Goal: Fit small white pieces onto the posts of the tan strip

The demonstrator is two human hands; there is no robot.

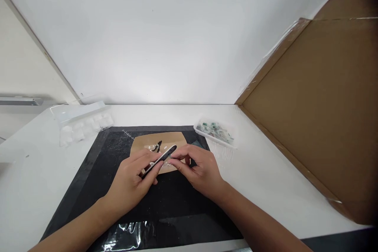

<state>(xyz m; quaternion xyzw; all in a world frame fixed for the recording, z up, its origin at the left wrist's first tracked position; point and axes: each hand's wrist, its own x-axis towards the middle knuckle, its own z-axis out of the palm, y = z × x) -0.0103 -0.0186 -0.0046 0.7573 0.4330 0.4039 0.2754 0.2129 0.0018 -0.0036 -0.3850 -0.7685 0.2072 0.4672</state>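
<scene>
My left hand [131, 177] is closed around a slim black strip with a pale edge and a rounded end [169, 153], tilted up to the right. Close by the strip's upper end, my right hand [202, 169] pinches with thumb and forefinger; whatever small thing lies between those fingertips is too small to make out. Below both hands is a tan sheet [141, 141], partly covered by them. Scattered on it are small white pieces [165, 148] and a thin black piece [160, 144].
Under the sheet lies a black mat [177, 208] on a white table. A clear compartment box [84, 126] with white contents stands at the back left. At the back right sits a clear tray [215, 132] of small green and whitish packets. Cardboard [310, 114] borders the right side.
</scene>
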